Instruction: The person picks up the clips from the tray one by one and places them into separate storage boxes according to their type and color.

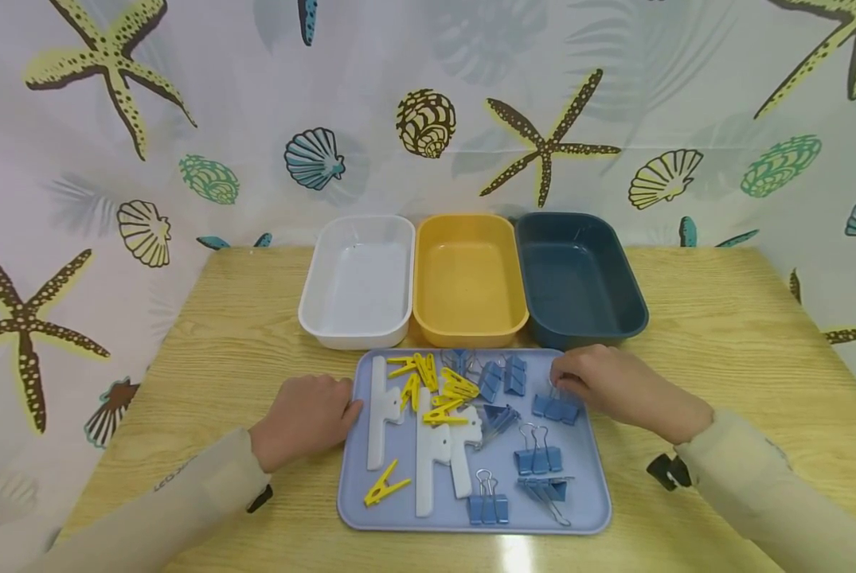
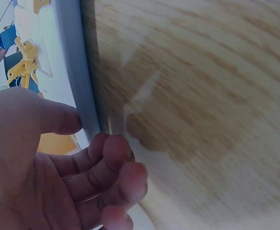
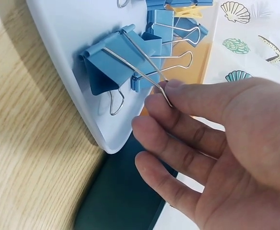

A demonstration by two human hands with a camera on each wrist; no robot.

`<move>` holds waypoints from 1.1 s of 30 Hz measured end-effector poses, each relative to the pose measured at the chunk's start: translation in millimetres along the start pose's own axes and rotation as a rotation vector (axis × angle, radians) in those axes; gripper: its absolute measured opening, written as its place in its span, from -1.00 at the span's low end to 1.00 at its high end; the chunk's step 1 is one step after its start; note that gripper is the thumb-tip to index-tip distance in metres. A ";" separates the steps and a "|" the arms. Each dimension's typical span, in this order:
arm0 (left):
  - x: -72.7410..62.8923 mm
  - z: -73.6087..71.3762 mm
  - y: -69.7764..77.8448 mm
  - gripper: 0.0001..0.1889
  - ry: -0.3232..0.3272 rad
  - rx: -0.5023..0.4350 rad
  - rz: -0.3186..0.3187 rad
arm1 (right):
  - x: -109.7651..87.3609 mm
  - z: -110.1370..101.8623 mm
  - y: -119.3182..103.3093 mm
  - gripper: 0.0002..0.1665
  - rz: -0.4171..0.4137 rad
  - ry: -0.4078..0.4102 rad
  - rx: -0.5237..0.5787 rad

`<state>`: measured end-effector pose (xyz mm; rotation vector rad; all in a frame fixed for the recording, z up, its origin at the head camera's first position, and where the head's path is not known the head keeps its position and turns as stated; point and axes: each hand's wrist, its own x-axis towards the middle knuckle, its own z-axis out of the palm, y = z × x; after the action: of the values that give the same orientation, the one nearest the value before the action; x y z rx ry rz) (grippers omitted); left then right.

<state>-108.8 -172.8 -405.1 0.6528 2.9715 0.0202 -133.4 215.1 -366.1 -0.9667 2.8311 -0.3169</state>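
My right hand (image 1: pixel 609 386) pinches a wire handle of a blue binder clip (image 3: pixel 115 60) between thumb and forefinger, its other fingers loosely bent. That clip is at the right side of a pale lilac tray (image 1: pixel 456 519). My left hand (image 1: pixel 304 418) rests beside the tray's left edge with fingers loosely curled; its thumb is close against the rim, and whether it touches cannot be told. Around the tray lie several more blue binder clips (image 1: pixel 538 460), several yellow clothespins (image 1: pixel 386 484), and three white bag clips (image 1: pixel 424 469).
Behind the tray, three bins stand side by side: a white bin (image 1: pixel 357 341), a yellow bin (image 1: pixel 470 337) and a dark blue bin (image 1: pixel 588 332). All are on a wooden table (image 1: pixel 241 318). A patterned curtain (image 1: pixel 370 87) hangs behind and at both sides.
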 end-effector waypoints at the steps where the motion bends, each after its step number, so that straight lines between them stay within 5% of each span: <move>1: 0.4 0.9 -0.5 -0.59 0.001 0.000 0.000 | 0.0 -0.2 -0.1 -0.89 -0.001 0.004 -0.001; 22: 4.1 9.7 -1.5 -0.57 0.010 -0.055 0.000 | -0.4 -3.1 1.7 -0.92 0.007 0.034 0.002; 33: 11.8 12.2 -9.7 -0.61 -0.160 -0.302 -0.097 | 0.1 -5.5 1.7 -0.92 0.007 0.029 0.014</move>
<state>-122.3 -176.8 -418.7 0.4485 2.7604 0.3821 -135.6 217.2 -361.2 -0.9566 2.8541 -0.3530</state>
